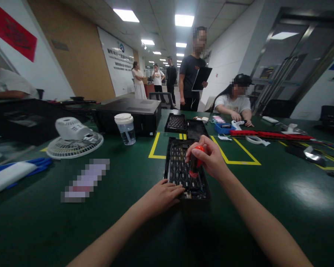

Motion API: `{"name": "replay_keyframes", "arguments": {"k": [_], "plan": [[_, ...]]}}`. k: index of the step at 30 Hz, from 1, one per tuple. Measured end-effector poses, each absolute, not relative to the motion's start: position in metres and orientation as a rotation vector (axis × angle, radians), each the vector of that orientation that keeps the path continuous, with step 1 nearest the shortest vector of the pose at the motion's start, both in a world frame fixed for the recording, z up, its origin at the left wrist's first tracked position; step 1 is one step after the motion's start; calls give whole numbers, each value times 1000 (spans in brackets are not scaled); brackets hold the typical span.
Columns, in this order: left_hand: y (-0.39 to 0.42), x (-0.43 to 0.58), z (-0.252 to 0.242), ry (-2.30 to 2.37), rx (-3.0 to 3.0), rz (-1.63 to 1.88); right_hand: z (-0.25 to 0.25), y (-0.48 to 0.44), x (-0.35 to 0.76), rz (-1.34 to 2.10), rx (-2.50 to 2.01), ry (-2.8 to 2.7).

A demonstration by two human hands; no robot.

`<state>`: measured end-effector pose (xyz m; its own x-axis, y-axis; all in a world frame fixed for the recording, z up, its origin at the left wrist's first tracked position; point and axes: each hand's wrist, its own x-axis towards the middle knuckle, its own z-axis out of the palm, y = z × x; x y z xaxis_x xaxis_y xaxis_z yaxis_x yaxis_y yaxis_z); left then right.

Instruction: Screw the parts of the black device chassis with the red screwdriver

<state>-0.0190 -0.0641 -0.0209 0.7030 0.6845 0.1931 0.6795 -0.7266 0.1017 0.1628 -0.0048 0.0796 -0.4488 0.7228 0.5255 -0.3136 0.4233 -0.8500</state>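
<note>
- Red-and-black plastic screwdriver (194, 165) is gripped in the right hand (210, 157), thumb and fingers closed around the upper handle.
- Its shaft points down, slightly tilted, over the near end of the black rectangular plastic case (167, 157); the tip is too dim and blurred to say what it touches.
- The left hand (164, 195) is open and palm down, fingers stretched across the case's near left edge.
- The right forearm (256, 211) slants in from the case's near right, its hand raised above the case; the left forearm (128, 230) comes in lower, from the near left.
- The case lies lengthwise on the dark-green tabletop (267, 200), holding rows of small dark pieces (179, 163).
- Yellow tape lines (242, 162) run on both sides of the case's far end.
- Just beyond the case sits a second black tray (174, 130); a clear plastic cup with a white lid (127, 133) stands to its far left.
- Broad green surface gives room on the case's right.
</note>
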Motion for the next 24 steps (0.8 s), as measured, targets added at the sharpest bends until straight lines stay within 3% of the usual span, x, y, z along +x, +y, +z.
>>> {"name": "replay_keyframes", "arguments": {"k": [24], "plan": [[-63, -19, -21, 1138, 2869, 305, 79, -12, 154, 1110, -484, -1601]]}}
